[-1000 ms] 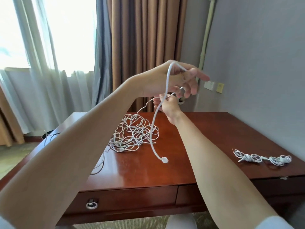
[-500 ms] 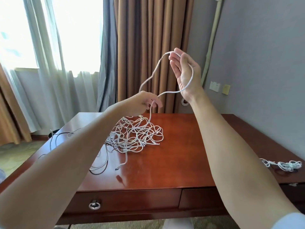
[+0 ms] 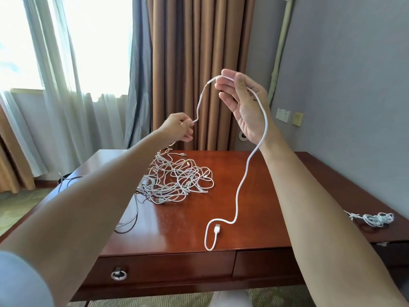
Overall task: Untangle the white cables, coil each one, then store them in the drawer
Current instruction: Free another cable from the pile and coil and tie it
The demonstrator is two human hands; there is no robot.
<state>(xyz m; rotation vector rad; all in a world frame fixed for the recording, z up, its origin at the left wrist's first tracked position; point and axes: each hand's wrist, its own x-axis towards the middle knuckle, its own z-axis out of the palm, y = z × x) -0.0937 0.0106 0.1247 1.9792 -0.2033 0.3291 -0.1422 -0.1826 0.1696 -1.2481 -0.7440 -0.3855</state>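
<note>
A single white cable (image 3: 243, 178) is stretched between both hands above the desk. My left hand (image 3: 178, 129) pinches one end of it. My right hand (image 3: 242, 106), raised higher, has the cable draped over its fingertips and down the back of the palm. From there the cable drops to the desk, where its USB plug (image 3: 217, 229) lies near the front edge. A tangled pile of white cables (image 3: 177, 179) sits on the desk behind my left hand. A coiled white cable (image 3: 374, 218) lies at the desk's right edge. The drawer (image 3: 163, 270) under the desktop is closed.
The wooden desk (image 3: 276, 196) stands against a grey wall with sockets (image 3: 283, 115). Brown and sheer curtains hang behind it. A loose cable (image 3: 130, 222) trails off the desk's left side. The drawer has a round metal pull (image 3: 118, 274).
My left hand has drawn away to the left with the cable's end, and my right hand has stayed raised with the cable over it. The cable's free end with the plug now rests on the desk.
</note>
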